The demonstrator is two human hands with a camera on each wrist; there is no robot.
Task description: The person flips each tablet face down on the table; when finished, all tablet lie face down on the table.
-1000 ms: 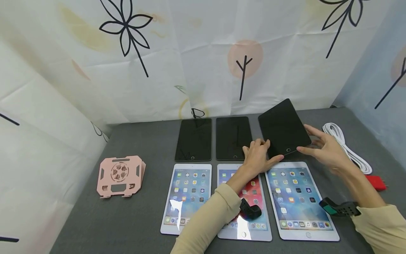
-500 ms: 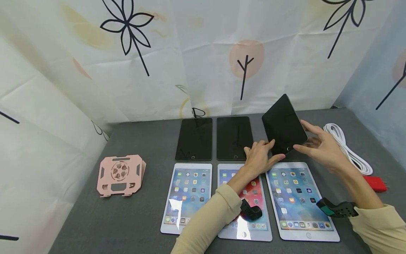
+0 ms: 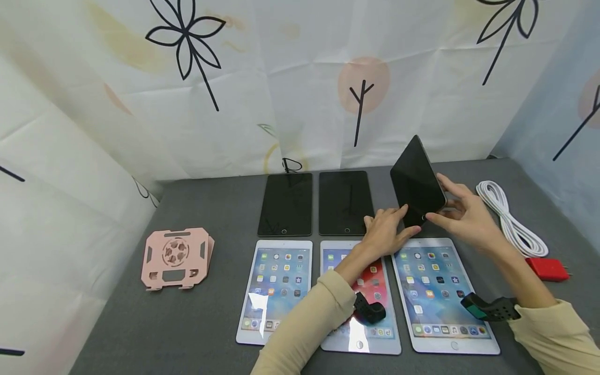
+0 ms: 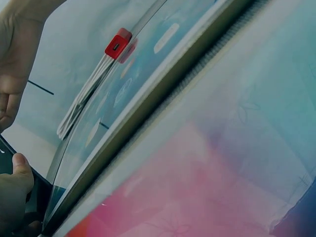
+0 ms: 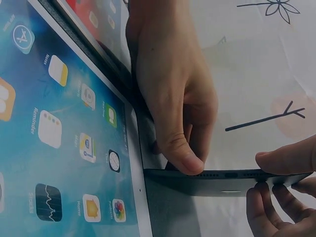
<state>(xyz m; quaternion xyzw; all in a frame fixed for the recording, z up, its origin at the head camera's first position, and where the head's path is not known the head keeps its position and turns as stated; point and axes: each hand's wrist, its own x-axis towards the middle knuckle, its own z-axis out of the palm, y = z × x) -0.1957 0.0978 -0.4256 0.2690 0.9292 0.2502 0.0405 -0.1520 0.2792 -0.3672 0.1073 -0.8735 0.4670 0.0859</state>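
Observation:
A black tablet (image 3: 416, 179) is tilted up on its edge at the back right of the table, its dark screen turned to the left. My right hand (image 3: 464, 211) pinches its right side, thumb on the screen face and fingers behind, as the right wrist view also shows around the tablet's port edge (image 5: 230, 174). My left hand (image 3: 385, 229) holds the lower left corner, thumb along the bottom edge. Just in front lies a white tablet (image 3: 454, 346) with its home screen lit. The left forearm passes over another white tablet (image 3: 337, 346) with a red and blue screen.
Two black tablets (image 3: 286, 203) lie flat at the back, left of my hands. A third white tablet (image 3: 279, 271) lies front left. Far left is a pink stand (image 3: 176, 260). On the right are a coiled white cable (image 3: 513, 221) and a red charger (image 3: 548, 269).
The black tablet has been tipped more upright and its face turned further left. My right hand has moved left and slightly up with it, while the left hand has shifted slightly right.

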